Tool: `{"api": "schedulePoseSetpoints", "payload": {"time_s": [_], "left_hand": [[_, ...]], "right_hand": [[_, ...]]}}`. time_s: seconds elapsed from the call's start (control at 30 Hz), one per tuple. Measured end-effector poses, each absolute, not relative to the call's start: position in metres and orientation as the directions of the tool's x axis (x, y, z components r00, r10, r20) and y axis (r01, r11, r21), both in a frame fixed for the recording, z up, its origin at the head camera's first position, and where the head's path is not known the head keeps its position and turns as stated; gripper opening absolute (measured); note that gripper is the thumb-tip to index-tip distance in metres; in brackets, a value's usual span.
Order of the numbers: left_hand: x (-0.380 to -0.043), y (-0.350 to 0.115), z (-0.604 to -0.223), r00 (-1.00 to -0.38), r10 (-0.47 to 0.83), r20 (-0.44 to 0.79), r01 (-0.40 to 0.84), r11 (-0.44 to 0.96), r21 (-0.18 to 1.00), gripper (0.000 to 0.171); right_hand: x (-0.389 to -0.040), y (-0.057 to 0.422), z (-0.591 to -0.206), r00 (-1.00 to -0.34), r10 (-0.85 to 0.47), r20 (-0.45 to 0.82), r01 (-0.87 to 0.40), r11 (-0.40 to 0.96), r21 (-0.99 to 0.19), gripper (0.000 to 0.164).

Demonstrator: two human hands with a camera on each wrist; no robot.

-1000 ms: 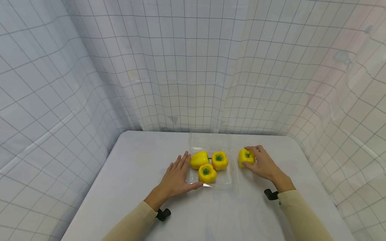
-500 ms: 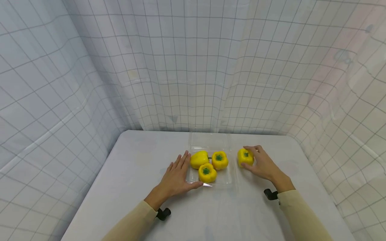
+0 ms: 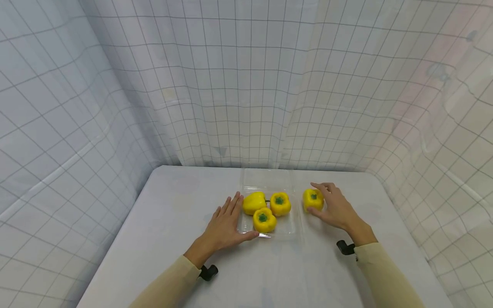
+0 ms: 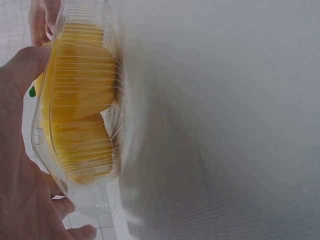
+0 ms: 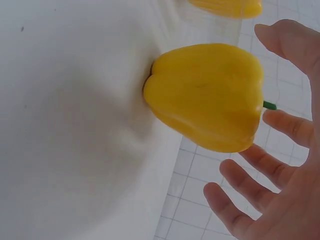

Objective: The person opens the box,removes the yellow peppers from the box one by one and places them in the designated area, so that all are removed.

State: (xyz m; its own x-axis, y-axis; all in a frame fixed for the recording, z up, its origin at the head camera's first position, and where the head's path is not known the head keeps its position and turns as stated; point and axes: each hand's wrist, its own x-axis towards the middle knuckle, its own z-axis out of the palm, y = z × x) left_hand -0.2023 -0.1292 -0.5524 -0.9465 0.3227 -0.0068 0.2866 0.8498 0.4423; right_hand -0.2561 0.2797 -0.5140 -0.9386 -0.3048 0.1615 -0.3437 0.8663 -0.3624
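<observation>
My right hand point(image 3: 337, 208) curves loosely around a yellow pepper point(image 3: 313, 200) in the head view, thumb and forefinger to either side of it. That pepper stands stem up on the counter point(image 3: 185, 188), right of the middle and nearer the far edge. My left hand point(image 3: 223, 224) lies straight-fingered along the left side of a clear container point(image 3: 286, 227), thumb at its near side. Inside, one pepper lies on its side point(image 3: 253, 204), and two have their stems up. The lid point(image 3: 267, 177) is folded back toward the counter's far edge. In the left wrist view, my thumb reaches over the container's rim and yellow shows through the ribbed wall. In the right wrist view, a gap separates my thumb from the yellow pepper; my fingers are spread, one fingertip just beside the green stem point(image 5: 270, 105).
</observation>
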Motion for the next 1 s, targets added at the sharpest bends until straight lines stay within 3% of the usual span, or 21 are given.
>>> {"api": "schedulePoseSetpoints", "payload": {"time_s": [0.47, 1.0], "left_hand": [[-0.201, -0.128, -0.550, -0.948, 0.318, -0.017, 0.276, 0.847, 0.453, 0.136], [-0.200, -0.128, -0.551, -0.948, 0.317, -0.011, 0.275, 0.838, 0.472, 0.136]], "right_hand": [[-0.242, 0.261, -0.504, -0.892, -0.359, 0.275, -0.430, 0.861, -0.271, 0.083], [-0.238, 0.239, -0.493, -0.851, -0.459, 0.255, -0.517, 0.817, -0.254, 0.084]]}}
